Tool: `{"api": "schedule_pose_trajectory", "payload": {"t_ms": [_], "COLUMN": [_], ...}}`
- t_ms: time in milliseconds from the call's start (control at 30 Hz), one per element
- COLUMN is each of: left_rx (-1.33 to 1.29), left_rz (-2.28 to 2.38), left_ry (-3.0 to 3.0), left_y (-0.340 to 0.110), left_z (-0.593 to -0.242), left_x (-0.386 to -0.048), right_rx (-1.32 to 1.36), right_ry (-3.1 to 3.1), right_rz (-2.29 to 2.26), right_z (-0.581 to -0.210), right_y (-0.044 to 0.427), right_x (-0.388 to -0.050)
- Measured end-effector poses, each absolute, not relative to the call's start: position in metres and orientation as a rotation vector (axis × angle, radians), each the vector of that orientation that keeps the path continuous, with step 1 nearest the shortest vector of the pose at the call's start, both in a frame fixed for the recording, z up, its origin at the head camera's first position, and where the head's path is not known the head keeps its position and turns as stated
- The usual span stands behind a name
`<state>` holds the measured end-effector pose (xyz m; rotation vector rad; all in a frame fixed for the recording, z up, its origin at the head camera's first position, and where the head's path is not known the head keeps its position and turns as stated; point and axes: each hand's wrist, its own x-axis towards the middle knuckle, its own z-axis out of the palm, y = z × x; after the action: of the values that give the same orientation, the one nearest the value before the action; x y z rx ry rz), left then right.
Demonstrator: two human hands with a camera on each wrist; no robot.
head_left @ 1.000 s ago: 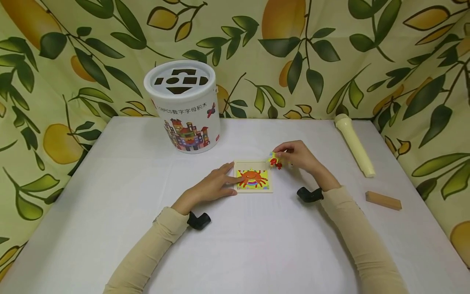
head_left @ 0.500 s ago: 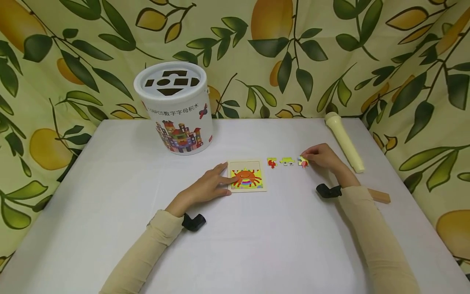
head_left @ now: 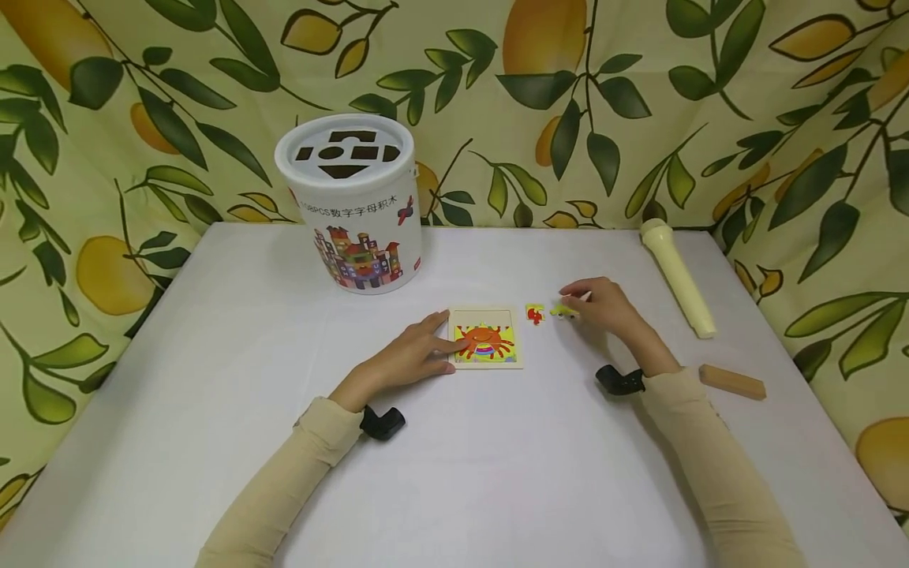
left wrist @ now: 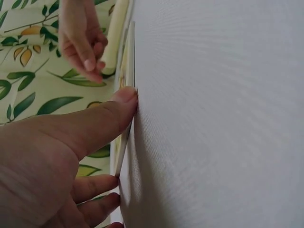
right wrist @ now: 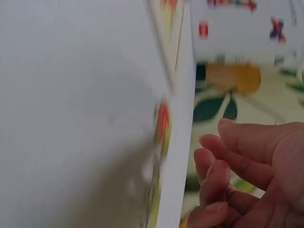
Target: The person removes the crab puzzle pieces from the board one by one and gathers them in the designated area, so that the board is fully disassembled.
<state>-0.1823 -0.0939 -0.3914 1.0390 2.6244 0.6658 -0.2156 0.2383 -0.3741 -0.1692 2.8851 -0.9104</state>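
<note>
A square wooden jigsaw tray with a partly filled orange crab picture lies on the table. My left hand rests on its left side, fingers spread, one fingertip on the picture. In the left wrist view the thumb touches the tray's edge. A red and yellow puzzle piece lies just right of the tray. Beside it is a yellow-green puzzle piece with eyes, partly covered by my right hand. The right wrist view shows that hand's loosely bent fingers apart from the thumb, holding nothing visible.
A white lidded bucket with shaped holes stands behind, left of the tray. To the right lie a cream microphone-shaped stick and a wooden block. Patterned cloth hangs around the table.
My right hand went from beside the tray to the far end of the row of pieces, let go of a piece, and has come back leftward. My left hand keeps its place on the tray.
</note>
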Motion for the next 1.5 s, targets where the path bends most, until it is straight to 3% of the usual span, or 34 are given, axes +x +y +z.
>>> {"api": "schedule_pose_trajectory", "payload": {"t_ms": [233,433,733,1500], "left_rx": [1.036,0.996,0.867,0.850], "left_rz": [0.714,0.736,0.878,0.868], "left_ry": [2.645,2.674,2.671,2.665], "left_y": [-0.091,-0.090,-0.091,-0.090], "left_z": [-0.392,-0.392,-0.397,-0.396], "left_x": [-0.186,-0.186,-0.189,-0.188], "right_rx": [-0.556,-0.595,-0.595,-0.614], "right_ry": [2.701,2.665,2.672,2.736], "right_rz": [-0.955,-0.931,-0.965,-0.949], "right_z": [-0.378,-0.385,-0.390,-0.393], "right_y": [0.154,0.122,0.116,0.113], "right_x": [-0.214,-0.211,-0.208,-0.201]}}
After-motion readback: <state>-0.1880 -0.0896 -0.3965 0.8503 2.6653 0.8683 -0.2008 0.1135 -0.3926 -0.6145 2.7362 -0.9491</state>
